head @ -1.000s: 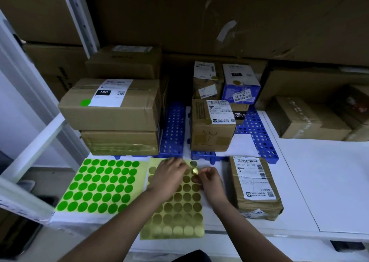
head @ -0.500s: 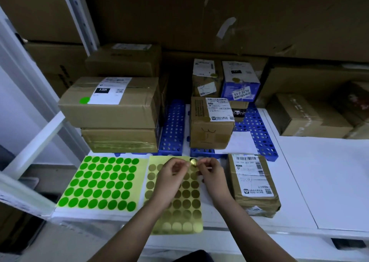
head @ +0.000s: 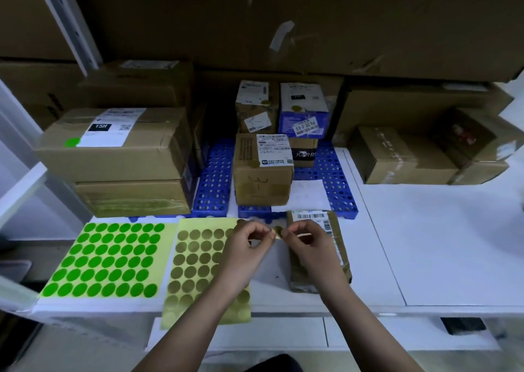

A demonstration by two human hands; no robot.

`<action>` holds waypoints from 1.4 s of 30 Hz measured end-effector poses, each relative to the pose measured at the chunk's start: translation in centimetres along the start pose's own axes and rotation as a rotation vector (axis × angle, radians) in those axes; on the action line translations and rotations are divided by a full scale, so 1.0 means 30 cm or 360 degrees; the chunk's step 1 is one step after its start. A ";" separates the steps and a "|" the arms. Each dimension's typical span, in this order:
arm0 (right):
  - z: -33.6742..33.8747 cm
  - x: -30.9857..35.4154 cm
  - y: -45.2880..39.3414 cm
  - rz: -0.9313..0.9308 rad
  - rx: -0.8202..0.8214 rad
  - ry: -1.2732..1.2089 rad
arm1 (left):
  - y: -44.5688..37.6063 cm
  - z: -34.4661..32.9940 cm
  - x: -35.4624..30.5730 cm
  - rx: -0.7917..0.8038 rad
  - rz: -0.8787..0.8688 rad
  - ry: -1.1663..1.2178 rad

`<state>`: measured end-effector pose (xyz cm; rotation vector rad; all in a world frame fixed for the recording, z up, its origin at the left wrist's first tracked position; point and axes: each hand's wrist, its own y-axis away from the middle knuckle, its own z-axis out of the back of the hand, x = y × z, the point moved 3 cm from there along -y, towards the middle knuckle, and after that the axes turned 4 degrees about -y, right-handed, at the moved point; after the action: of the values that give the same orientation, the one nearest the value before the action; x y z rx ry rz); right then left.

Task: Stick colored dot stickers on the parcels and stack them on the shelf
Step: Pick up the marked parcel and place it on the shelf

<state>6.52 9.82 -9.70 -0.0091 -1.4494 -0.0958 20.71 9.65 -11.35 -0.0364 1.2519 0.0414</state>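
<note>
A gold dot sticker [head: 277, 232] is pinched between the fingertips of my left hand [head: 247, 247] and my right hand [head: 307, 244], just above the white table. Under my left arm lies the gold sticker sheet [head: 198, 261]; the green sticker sheet [head: 107, 259] lies to its left. A flat brown parcel [head: 338, 247] with a barcode label lies under and behind my right hand. A taller brown parcel [head: 262, 173] stands behind on the blue tray and bears a gold dot.
Blue perforated trays [head: 214, 184] sit at the table's back. Two large stacked boxes [head: 119, 156], the upper with a green dot, stand at left. More labelled parcels [head: 303, 110] stand behind, and brown boxes [head: 402, 156] at right. The white table [head: 439, 244] extends right.
Both hands lifted off the gold sheet with the peeled gold dot and shifted right, toward the flat parcel. The camera view tilted slightly.
</note>
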 end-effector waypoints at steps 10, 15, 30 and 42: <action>0.175 -0.014 0.012 0.0035 0.0093 0.0426 | 0.043 -0.124 -0.028 0.0113 -0.0008 -0.0214; 0.190 -0.020 0.012 0.0086 0.0047 0.0917 | 0.055 -0.150 -0.021 0.0038 -0.0053 -0.0444; 0.182 -0.087 0.037 0.0080 -0.0135 0.1377 | 0.083 -0.174 -0.028 0.0036 -0.0046 -0.1218; 0.174 -0.117 0.041 0.0354 -0.0312 0.1407 | 0.091 -0.206 -0.048 -0.0216 -0.0576 -0.1638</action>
<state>1.03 11.58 -12.48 -0.2577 -0.5455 -0.0475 14.24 12.05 -11.93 -0.3186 0.1999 -0.1545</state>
